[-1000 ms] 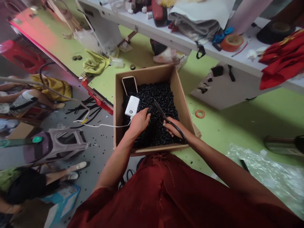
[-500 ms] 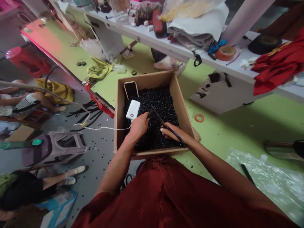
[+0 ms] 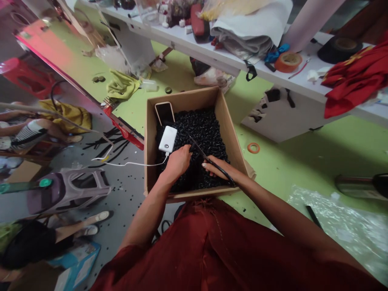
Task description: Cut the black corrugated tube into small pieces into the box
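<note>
A cardboard box (image 3: 232, 135) holds a heap of small shiny black pieces (image 3: 201, 121). Over the heap, my right hand (image 3: 216, 166) is closed on dark scissors (image 3: 198, 147), whose slim blades point up and left. The black handle runs back along my wrist. My left hand (image 3: 181, 159) is closed, pinching a small black piece (image 3: 192, 148) beside the blades; its exact shape is unclear. Just above my left hand, a white power bank (image 3: 167, 138) with a white cable (image 3: 133, 164) lies on the heap. A phone (image 3: 165, 113) leans in the box's far left corner.
A white workbench (image 3: 224, 58) crosses the far side, with orange tape (image 3: 287, 62) and red cloth (image 3: 354, 81). An orange tape ring (image 3: 253, 148) lies right of the box. At left are a stool (image 3: 87, 184) and other people's legs (image 3: 87, 222).
The view has shifted slightly. My right hand and the scissors have moved a little left, closer to my left hand, which stays closed in nearly the same place.
</note>
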Demonstrator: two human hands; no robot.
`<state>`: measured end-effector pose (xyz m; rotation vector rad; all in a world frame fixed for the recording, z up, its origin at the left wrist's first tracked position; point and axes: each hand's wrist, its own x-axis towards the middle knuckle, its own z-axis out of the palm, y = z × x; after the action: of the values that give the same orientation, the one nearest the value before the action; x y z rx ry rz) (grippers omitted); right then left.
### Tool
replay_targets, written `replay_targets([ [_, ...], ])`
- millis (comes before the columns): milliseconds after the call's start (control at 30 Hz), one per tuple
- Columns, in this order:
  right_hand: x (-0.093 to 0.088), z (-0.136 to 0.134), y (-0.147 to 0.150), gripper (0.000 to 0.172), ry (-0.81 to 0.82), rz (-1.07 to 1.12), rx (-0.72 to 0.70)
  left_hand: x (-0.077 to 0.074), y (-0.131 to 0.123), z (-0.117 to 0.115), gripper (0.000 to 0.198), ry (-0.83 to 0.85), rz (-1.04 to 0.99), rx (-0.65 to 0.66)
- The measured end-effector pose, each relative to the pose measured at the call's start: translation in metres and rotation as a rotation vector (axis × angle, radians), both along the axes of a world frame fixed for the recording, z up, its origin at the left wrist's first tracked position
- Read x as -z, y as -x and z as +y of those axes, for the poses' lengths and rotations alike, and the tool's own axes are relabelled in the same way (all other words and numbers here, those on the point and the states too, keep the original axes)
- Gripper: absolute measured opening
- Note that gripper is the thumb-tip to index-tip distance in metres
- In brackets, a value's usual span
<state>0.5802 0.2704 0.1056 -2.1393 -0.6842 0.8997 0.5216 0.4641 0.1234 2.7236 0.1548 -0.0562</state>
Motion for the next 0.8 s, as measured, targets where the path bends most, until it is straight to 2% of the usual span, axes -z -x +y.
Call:
replay_targets([
  [167, -0.0039, -0.0016, 0.0022, 0.032, -0.027, -0.003, 0.001, -0.0018, -0.0009, -0.0015, 0.031, -0.018, 0.041, 0.009],
  [367, -0.0013, -0.0019, -0.0002, 0.013, 0.019, -0.211, -0.061, 0.0011, -0.0019, -0.0007, 0.031, -0.021, 0.050, 0.028],
  [533, 0.0025, -0.0009, -0.0004, 0.012, 0.076, -0.313, -0.074, 0.0035, -0.0035, -0.0005, 0.029, -0.068, 0.108, 0.031],
  [800, -0.0010, 0.0006, 0.0017, 0.013, 0.125, -0.302, -0.077, 0.0070, -0.0027, 0.0010, 0.030, -0.142, 0.128, 0.071],
])
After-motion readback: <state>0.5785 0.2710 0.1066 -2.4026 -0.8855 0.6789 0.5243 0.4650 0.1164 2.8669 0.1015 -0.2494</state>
